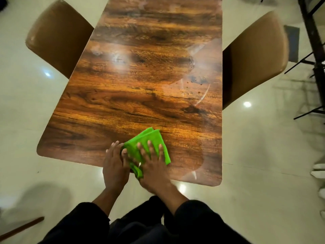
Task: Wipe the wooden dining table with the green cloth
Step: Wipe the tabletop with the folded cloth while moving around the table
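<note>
A folded green cloth [147, 140] lies on the wooden dining table [140, 85] close to its near edge. My right hand [154, 166] presses flat on the cloth with its fingers spread. My left hand [115, 166] rests beside it on the table edge, its fingertips touching the cloth's left side. Wet streaks and small droplets show on the table's right half.
A brown chair [58, 36] stands at the table's left side, another brown chair [255, 55] at the right. A dark metal frame [314, 50] stands on the pale glossy floor at the far right. A wooden stick [21, 229] lies at the lower left.
</note>
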